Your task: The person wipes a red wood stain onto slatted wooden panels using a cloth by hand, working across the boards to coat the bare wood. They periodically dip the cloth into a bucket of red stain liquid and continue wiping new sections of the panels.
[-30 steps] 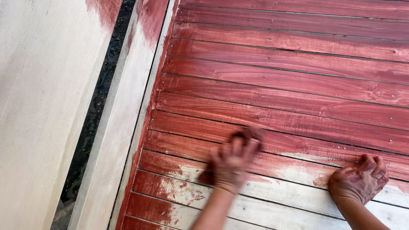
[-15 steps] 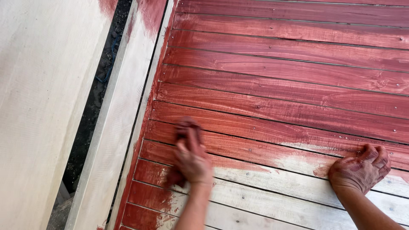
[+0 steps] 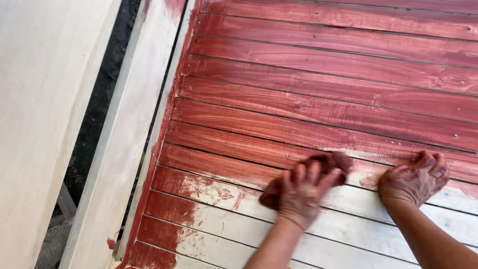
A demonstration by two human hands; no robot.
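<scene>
Left hand lies palm-down, fingers spread over a red-stained rag, pressing it flat onto the slatted wood panel. Rag long axis runs diagonally, from lower left beneath the palm to upper right past the fingertips, crossing the boundary between stained and bare slats. Right hand rests just beside it on the same slats, fingers curled under, holding nothing. Unstained frame board flanks the panel on the left.
</scene>
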